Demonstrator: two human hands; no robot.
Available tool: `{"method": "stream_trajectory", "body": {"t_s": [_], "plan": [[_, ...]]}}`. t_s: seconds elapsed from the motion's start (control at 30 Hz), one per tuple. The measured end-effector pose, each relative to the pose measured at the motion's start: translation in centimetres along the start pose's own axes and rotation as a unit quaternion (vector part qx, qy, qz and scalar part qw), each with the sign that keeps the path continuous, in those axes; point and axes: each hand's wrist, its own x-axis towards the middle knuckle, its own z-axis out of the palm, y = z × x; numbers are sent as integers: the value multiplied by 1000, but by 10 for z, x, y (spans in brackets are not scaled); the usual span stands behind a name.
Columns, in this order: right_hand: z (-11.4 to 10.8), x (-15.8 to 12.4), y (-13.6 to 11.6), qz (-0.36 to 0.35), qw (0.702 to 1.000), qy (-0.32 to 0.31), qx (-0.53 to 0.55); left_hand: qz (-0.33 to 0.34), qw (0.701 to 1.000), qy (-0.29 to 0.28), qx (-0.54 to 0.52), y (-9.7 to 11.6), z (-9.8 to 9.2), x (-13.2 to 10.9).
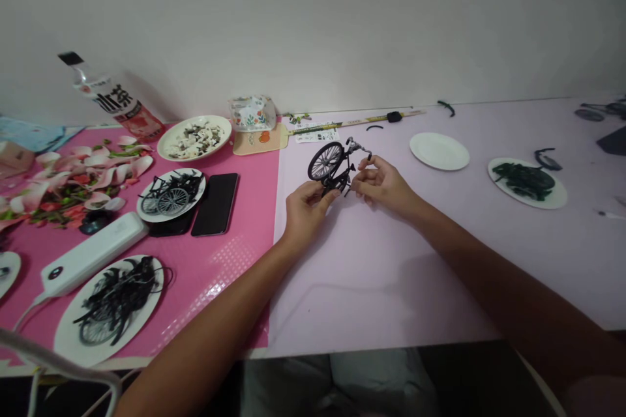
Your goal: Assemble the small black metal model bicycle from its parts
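A small black model bicycle [345, 168] is held tilted above the light purple tabletop, one spoked wheel [326, 161] up at its left and grey handlebars at its upper right. My left hand [308, 210] is closed, thumb and fingers pinching the lower part of the frame. My right hand [384, 187] is closed too, its fingertips pressed together against the bicycle's right side, just below the handlebars. Whether a small loose part also sits between those right fingertips is hidden. A second wheel on the bicycle cannot be made out.
Left, on pink covering, are plates of black bicycle parts [153, 303], a phone [215, 204], a white power bank [95, 254], artificial petals [98, 172] and a bottle [117, 101]. Right, a bare white plate [439, 151] and a plate of dark green pieces [557, 199].
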Motion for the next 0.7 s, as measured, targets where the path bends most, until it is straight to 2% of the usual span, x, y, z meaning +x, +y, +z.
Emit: {"method": "stream_trajectory", "body": {"t_s": [0.27,0.5,0.7], "plan": [[2,0,2,9,999,36,-11,-27,999,-15,-45,-2,1,-1],[21,-10,-7,40,992,98,63,-35,998,23,-53,2,2,0],[29,-16,-8,121,978,99,140,-57,997,43,-37,8,2,0]]}}
